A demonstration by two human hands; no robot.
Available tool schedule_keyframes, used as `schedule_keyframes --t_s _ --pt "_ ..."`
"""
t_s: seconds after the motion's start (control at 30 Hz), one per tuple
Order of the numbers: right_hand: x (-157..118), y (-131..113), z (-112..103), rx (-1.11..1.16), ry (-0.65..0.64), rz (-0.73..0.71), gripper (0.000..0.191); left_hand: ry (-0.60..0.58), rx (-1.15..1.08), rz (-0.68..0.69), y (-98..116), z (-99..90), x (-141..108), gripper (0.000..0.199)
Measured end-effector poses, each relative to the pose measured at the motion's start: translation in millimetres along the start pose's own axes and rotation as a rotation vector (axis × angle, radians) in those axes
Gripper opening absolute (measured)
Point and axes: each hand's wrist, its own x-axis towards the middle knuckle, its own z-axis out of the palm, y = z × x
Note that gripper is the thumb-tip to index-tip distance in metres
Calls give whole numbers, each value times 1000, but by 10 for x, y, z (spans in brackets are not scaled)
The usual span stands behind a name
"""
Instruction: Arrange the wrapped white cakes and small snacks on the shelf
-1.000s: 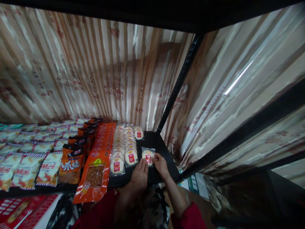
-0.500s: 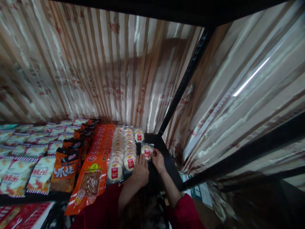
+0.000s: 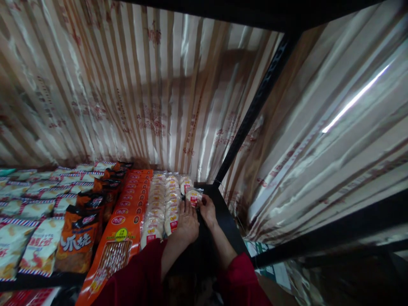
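A small clear packet with a round white rice cracker (image 3: 193, 196) and a red label is near the back of the black shelf. My right hand (image 3: 208, 212) pinches its right edge between thumb and fingers. Palm down, my left hand (image 3: 187, 224) has its fingers stretched out, with the tips at the packet's lower left edge. Another rice cracker packet (image 3: 185, 183) lies just behind, against the wrapped wall. To the left run two rows of overlapping rice cracker packets (image 3: 172, 199), and my left hand partly covers the nearer one.
Orange flat snack packs (image 3: 117, 238) overlap in a row further left. Beyond them stand orange-black bags (image 3: 76, 242) and white snack bags (image 3: 41, 250). A black post (image 3: 245, 123) rises at the shelf's back right corner. Striped plastic-like sheeting (image 3: 159, 93) covers the walls.
Both hands have moved slightly back along the shelf with the rice cracker packet, which now sits closer to the rear one. The view has shifted a little.
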Motion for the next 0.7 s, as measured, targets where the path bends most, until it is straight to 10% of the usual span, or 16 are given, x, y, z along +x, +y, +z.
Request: schedule_keyframes --t_s 0.7 --pt "187 -12 256 -17 -26 -20 31 102 -3 -51 -120 104 203 55"
